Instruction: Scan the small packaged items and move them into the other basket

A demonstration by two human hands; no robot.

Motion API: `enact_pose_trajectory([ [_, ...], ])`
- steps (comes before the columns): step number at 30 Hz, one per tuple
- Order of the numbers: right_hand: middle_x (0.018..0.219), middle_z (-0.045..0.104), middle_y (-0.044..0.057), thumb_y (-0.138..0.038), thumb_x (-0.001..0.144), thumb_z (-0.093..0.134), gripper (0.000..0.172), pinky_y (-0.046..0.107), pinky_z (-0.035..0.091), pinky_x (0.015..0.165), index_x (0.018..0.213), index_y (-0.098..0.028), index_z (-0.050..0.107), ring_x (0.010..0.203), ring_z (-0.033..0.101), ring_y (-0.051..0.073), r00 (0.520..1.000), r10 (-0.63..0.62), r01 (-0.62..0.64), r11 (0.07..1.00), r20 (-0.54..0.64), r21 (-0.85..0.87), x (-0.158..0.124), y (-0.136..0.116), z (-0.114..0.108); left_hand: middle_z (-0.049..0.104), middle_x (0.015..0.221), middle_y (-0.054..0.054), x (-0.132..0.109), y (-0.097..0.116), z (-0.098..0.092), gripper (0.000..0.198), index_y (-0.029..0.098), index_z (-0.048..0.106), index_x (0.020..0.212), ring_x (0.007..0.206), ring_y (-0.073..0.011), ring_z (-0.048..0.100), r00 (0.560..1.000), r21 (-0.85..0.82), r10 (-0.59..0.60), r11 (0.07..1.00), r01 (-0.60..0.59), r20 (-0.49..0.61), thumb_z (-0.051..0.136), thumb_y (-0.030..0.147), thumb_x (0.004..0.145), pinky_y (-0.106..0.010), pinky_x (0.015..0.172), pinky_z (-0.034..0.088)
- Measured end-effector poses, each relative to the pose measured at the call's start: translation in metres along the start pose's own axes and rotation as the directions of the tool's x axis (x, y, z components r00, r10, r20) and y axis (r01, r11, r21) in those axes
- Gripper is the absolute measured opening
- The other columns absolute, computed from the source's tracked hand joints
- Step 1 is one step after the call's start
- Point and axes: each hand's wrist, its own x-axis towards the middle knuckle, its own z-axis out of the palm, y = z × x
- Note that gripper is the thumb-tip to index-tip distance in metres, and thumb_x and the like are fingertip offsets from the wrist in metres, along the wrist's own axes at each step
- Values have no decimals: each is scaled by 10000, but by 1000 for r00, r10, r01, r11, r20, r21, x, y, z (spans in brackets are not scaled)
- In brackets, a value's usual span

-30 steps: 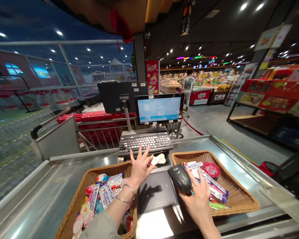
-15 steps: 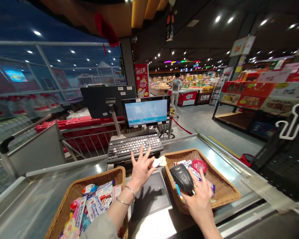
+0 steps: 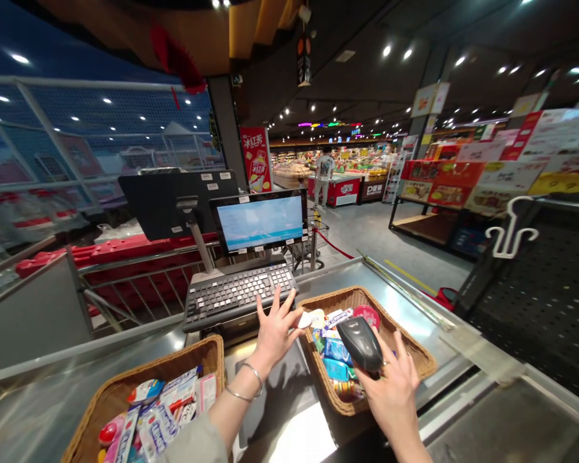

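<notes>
My left hand (image 3: 276,328) pinches a small white and cream item (image 3: 311,318) between thumb and forefinger, its other fingers spread. What kind of item it is I cannot make out. It is at the left rim of the right wicker basket (image 3: 417,360), which contains colourful small packets (image 3: 336,350) and a round red-lidded item (image 3: 367,315). Over this basket, my right hand (image 3: 390,386) grips a black handheld barcode scanner (image 3: 359,344); its handle is mostly hidden. Another wicker basket (image 3: 96,392), left of my left forearm, holds several wrapped sweets and small toys (image 3: 157,427).
Behind my left hand stand a keyboard (image 3: 241,289) and a lit monitor (image 3: 263,222) on the metal counter (image 3: 33,379). A dark pegboard panel (image 3: 535,283) with a white hanger (image 3: 510,235) is at the right. Farther off, a person (image 3: 324,173) stands near the displays.
The view has turned slightly to the right. The scanner has shifted rightward relative to the basket, uncovering more packets. My left hand still pinches the small item, now closer over the basket's rim.
</notes>
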Motion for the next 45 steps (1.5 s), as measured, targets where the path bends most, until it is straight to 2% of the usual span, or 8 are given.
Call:
enact_pose_trajectory([
  [10,1242,650,124,-627,834,496,586,550,282,1065,1195,-184,624,1374,364,353,988,99,-107,992,-121,-60,3,19,-12,441,1502,-59,19,17,24,408,353,600,1257,1463,-367,205,996,-23,91,996,-91,12,651,387,853,-762,1098,45],
  [14,1172,682,125,-642,846,458,580,534,305,1050,1139,-178,645,1344,407,341,977,82,-103,990,-194,-99,4,23,-14,415,1519,-20,29,32,35,499,415,462,1385,1471,-352,181,995,25,96,995,-96,-5,567,303,910,-749,1106,83],
  [17,1129,696,128,-614,850,469,548,531,303,1053,1109,-170,656,1335,420,336,971,92,-117,988,-219,-104,3,26,-13,329,1563,-43,31,37,37,594,376,355,1462,1479,-351,140,996,44,85,995,-85,16,560,316,908,-734,1116,98],
  [19,1125,694,128,-590,841,495,523,540,299,1054,1109,-171,655,1339,412,341,971,111,-133,986,-212,-96,2,27,-11,302,1574,-57,28,36,35,587,351,372,1458,1482,-348,123,997,38,75,996,-76,28,563,334,903,-725,1123,99],
  [24,1175,674,118,-529,823,551,441,538,282,1073,1061,-176,666,1368,375,339,986,127,-132,991,-111,-38,1,18,-1,329,1563,-71,10,17,24,467,316,478,1387,1483,-336,139,999,34,15,999,-17,46,507,251,925,-734,1117,76],
  [28,1194,659,140,-555,826,525,506,562,247,1096,1119,-165,657,1378,364,338,990,125,-125,992,-66,7,2,2,11,366,1544,-75,-8,3,11,448,313,494,1372,1476,-336,179,997,49,-60,997,58,40,504,244,929,-739,1113,71],
  [32,1177,666,146,-544,819,548,495,550,262,1098,1105,-159,670,1373,366,338,998,63,-64,996,19,66,0,-14,23,372,1541,-76,-31,-9,-4,443,314,512,1357,1479,-330,169,990,102,-140,985,138,19,539,275,916,-726,1124,62],
  [45,1226,648,134,-518,823,541,482,551,282,1087,1135,-171,664,1374,365,340,983,-121,87,970,139,228,-19,-68,59,341,1554,-100,-117,-38,-51,488,259,445,1413,1478,-341,160,892,189,-451,877,441,14,508,353,938,-723,1123,92],
])
